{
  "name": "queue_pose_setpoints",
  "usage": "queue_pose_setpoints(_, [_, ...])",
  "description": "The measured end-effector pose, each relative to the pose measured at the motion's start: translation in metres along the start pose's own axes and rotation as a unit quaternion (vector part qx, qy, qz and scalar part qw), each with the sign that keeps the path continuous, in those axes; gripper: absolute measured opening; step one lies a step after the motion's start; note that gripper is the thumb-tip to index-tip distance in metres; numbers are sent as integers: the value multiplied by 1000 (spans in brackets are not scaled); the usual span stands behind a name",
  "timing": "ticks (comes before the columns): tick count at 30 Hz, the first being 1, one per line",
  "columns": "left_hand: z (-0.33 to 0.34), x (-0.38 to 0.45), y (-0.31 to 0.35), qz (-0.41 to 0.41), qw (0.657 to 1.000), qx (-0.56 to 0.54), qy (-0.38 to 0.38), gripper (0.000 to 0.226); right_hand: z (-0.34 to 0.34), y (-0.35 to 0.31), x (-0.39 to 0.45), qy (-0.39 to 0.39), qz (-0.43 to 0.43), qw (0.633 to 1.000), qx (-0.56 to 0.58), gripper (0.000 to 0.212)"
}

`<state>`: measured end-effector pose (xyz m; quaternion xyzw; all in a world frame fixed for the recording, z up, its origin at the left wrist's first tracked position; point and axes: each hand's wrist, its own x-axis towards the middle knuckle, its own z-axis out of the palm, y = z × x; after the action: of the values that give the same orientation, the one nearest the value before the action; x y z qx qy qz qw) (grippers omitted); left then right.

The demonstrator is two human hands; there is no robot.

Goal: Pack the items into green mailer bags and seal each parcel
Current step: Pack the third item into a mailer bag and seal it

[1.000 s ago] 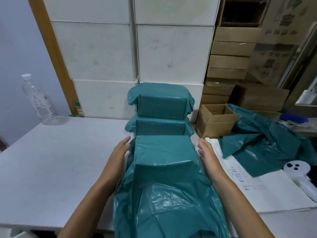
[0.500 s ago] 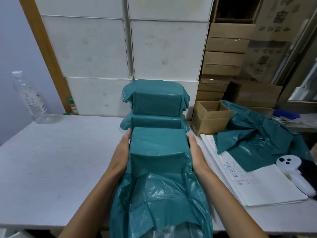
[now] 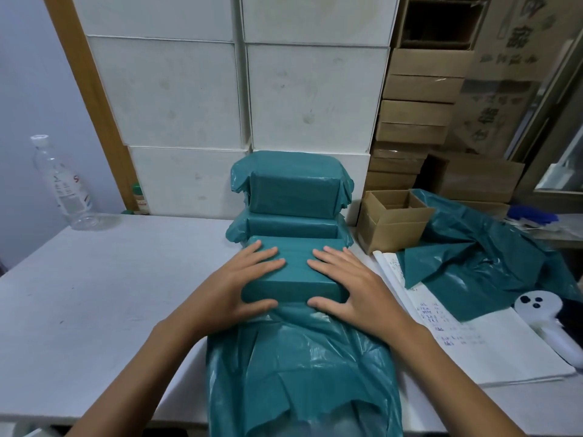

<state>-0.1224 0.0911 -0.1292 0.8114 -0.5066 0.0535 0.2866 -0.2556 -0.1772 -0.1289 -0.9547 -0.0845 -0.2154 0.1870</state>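
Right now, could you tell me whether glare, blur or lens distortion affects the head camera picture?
Head view: sharp on both hands, left hand and right hand; soft glare on the loose mailer bag; wide-angle bending tilts the white boxes and the wooden post at the edges.

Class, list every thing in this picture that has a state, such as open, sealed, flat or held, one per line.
Left hand: flat, pressing the parcel.
Right hand: flat, pressing the parcel.
Front parcel: bagged, loose tail unsealed.
Two stacked parcels: wrapped, ends folded.
Cardboard box: open.
Water bottle: capped, upright.
Loose green bag: crumpled, over the notebook.
Notebook: open.
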Motion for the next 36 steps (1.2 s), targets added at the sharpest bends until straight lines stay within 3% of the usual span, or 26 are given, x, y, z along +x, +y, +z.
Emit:
queue_pose_setpoints(6, [0,1,-7,14,1000,7,-1,78,-10,13,-9,-26,-11,1000,7,78])
queue_pose_setpoints(9, [-3,2,-5,25,998,57,9,80,-17,2,-9,6,-41,998,-53,75])
queue_pose_setpoints(12, [-12,3,12,47,996,62,35,71,-21,-41,-18,134,-87,987,5,40])
queue_pose_setpoints(13, [-16,7,20,41,998,23,45,63,-18,-59,-23,134,-87,985,61,27])
queue_pose_setpoints(16, [-24,32,40,0,997,-33,64,47,3,-97,-20,-20,-33,980,196,21])
queue_pose_setpoints(19, [-20,62,46,-10,1000,23,-3,45,29,-101,0,-113,7,972,208,34])
queue_pose_setpoints(21, [-15,66,47,34,998,55,-3,42,34,-99,7,-133,26,966,220,39])
queue_pose_setpoints(23, [-12,56,53,127,984,101,78,27,30,-94,-1,-139,35,967,212,38])
queue_pose_setpoints(25, [-6,37,63,182,971,81,131,23,24,-87,-15,-135,21,974,183,29])
queue_pose_setpoints(27, [1,15,80,149,985,-69,56,27,16,-83,-30,-150,7,974,169,21])
queue_pose_setpoints(29, [7,7,89,51,967,-236,-76,29,9,-83,-42,-180,-24,968,173,27])
queue_pose_setpoints(32, [24,20,80,-43,943,-274,-185,36,6,-86,-50,-213,-84,963,143,39])
queue_pose_setpoints(36, [44,31,70,-110,920,-320,-199,38,11,-86,-58,-225,-71,955,180,42])
